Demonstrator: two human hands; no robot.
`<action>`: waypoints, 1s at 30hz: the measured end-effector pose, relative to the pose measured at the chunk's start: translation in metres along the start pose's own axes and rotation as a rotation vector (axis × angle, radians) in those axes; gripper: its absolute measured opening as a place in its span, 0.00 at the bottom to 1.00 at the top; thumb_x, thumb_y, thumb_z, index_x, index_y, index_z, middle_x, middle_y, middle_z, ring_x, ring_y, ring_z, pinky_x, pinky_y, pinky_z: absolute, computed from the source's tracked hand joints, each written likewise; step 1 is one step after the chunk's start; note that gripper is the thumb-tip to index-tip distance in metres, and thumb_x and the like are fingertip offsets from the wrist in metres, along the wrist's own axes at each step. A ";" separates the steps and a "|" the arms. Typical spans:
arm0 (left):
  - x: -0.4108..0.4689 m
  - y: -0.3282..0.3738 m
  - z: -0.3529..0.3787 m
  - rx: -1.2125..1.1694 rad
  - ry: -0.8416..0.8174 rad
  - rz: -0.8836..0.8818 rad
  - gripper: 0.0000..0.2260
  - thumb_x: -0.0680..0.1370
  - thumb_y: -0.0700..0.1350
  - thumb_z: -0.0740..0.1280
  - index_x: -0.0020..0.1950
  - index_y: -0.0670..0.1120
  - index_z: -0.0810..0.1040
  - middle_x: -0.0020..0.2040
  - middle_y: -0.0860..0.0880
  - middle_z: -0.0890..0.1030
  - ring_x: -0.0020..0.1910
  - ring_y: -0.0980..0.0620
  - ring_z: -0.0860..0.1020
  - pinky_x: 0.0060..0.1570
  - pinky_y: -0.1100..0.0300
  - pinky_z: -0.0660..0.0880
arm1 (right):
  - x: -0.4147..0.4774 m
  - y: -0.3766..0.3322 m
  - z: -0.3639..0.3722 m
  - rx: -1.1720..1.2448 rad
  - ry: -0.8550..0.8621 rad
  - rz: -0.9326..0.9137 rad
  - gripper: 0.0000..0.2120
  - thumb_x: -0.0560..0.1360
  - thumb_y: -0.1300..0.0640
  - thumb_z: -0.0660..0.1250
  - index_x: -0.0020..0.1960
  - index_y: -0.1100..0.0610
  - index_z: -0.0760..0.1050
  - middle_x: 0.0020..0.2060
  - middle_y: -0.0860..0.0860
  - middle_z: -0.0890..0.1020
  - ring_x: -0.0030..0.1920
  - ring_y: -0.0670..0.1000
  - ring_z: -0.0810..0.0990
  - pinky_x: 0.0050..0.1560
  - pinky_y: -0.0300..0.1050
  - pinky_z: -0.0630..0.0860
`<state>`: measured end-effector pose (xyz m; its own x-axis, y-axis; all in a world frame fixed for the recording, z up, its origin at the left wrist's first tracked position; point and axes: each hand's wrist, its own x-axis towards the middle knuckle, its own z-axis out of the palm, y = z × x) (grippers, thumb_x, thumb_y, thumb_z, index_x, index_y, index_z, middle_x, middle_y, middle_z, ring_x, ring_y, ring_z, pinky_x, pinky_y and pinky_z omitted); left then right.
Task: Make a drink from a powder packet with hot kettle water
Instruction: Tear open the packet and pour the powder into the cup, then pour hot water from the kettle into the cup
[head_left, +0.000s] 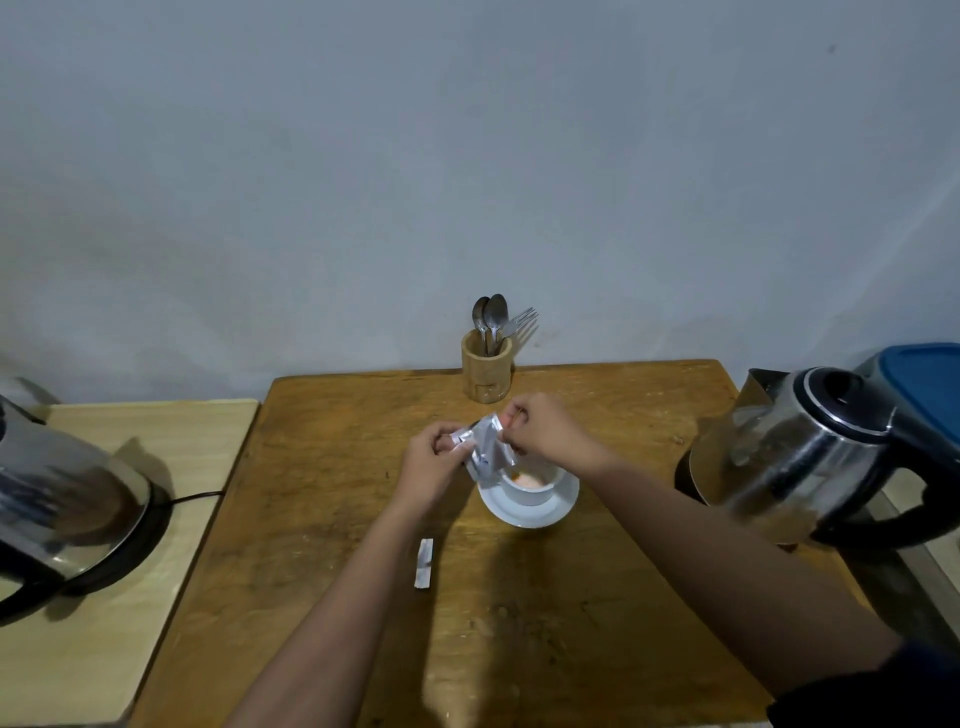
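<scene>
Head view is showing the silver packet (487, 448) tipped over the white cup (531, 483) on its saucer (535, 512) while I am pinching it with my left hand (434, 460) and right hand (545, 428) so the orange powder is falling inside, kettle (810, 457) waiting nearby.

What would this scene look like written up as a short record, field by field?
Setting: wooden table against a plain wall
Left hand: holds the packet
Right hand: holds the packet's top
Packet: silvery, tipped over the cup
Cup: white, on a saucer, pale orange powder inside
Torn strip: lies on the table, near side
Kettles: one at right, one at left on a paler table
Cutlery holder: wooden, spoons and a fork
</scene>
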<state>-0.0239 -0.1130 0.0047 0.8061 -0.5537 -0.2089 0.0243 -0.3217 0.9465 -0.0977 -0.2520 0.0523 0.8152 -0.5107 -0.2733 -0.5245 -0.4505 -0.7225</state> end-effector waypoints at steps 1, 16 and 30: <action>-0.004 -0.007 -0.006 -0.016 0.020 -0.023 0.07 0.73 0.39 0.69 0.48 0.48 0.76 0.39 0.48 0.79 0.39 0.50 0.78 0.42 0.54 0.76 | -0.002 -0.002 0.008 0.004 -0.015 -0.012 0.11 0.72 0.66 0.66 0.35 0.53 0.74 0.32 0.50 0.77 0.36 0.50 0.77 0.35 0.42 0.75; -0.066 -0.117 -0.039 0.029 0.201 -0.243 0.11 0.70 0.35 0.70 0.36 0.49 0.73 0.33 0.47 0.75 0.35 0.50 0.72 0.37 0.57 0.69 | -0.012 0.027 0.134 -0.189 -0.291 -0.068 0.14 0.68 0.66 0.60 0.29 0.51 0.66 0.29 0.50 0.74 0.34 0.51 0.73 0.32 0.40 0.67; -0.074 -0.123 -0.022 0.339 0.276 -0.140 0.11 0.72 0.39 0.68 0.53 0.41 0.73 0.51 0.45 0.70 0.41 0.49 0.72 0.44 0.59 0.69 | -0.024 0.048 0.157 -0.282 -0.223 -0.151 0.08 0.69 0.63 0.65 0.47 0.57 0.70 0.47 0.57 0.79 0.43 0.56 0.76 0.41 0.49 0.75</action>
<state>-0.0736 -0.0149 -0.0911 0.9372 -0.2765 -0.2128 -0.0132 -0.6377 0.7702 -0.1044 -0.1468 -0.0753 0.9057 -0.2656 -0.3305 -0.4159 -0.7083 -0.5704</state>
